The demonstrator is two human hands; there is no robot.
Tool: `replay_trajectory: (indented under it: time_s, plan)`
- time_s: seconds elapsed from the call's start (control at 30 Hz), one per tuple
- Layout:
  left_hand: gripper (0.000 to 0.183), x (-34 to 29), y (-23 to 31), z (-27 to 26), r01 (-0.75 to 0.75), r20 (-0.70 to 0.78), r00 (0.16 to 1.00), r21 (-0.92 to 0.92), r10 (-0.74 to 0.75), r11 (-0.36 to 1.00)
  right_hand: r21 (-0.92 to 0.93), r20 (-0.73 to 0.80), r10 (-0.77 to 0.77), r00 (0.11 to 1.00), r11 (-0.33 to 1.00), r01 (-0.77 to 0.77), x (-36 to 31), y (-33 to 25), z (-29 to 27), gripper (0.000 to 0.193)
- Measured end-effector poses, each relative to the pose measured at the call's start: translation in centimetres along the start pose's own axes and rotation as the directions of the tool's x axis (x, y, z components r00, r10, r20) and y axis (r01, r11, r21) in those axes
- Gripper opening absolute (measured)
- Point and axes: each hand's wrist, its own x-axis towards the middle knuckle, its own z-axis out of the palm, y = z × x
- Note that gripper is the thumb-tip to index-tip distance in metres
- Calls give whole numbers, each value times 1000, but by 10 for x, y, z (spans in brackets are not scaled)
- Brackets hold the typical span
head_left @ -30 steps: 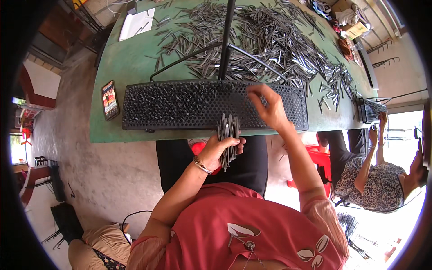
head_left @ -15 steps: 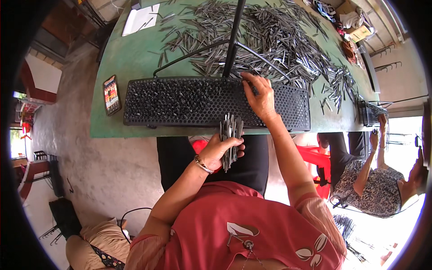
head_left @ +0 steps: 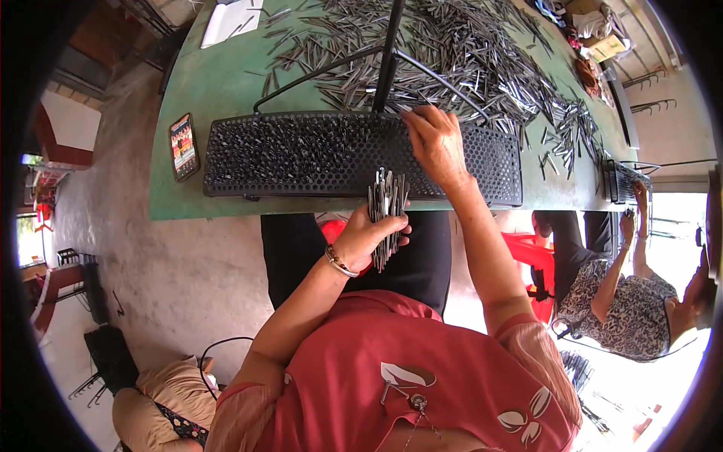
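My left hand is wrapped round a bundle of thin dark metal strips, held upright just off the table's near edge. Along that edge lies a long black rack with a grid of small holes. Strip ends stand packed in the holes over its left half, while holes show bare toward the right. My right hand is over the rack right of the packed part, with thumb and fingers pinched together at its far rim. Whatever is between those fingertips is too small to make out.
A large heap of loose strips covers the far table. Black bars rise behind the rack. A phone lies left, a white pad far left. At right, a person works at another rack.
The rack and table sit slightly higher in the picture. My right hand's fingers have drawn closer together at the rack's far rim. My left hand still holds the bundle.
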Motion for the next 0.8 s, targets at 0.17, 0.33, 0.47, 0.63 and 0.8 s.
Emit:
replay_trajectory:
  time_s: [0.17,0.33,0.47,0.63,0.8]
  plan:
    - [32,-1,-1,0,-20,-4,1000,-6,20,1000,-42,0,-30,1000,999,30,0,-9,-8,18]
    - [32,0,-3,-4,-48,-2,999,12,48,999,431,425,290,857,768,-474,-13,-28,-44,20]
    - [28,-1,1,2,-63,-19,998,42,64,997,486,682,263,683,536,-691,-21,-28,-50,21]
    - [20,1,-1,3,-53,-39,998,6,54,999,507,667,330,668,455,-732,-26,-20,-47,20]
    - [15,3,-1,2,-20,-114,993,-39,15,999,530,660,447,604,293,-795,-28,-19,-46,24]
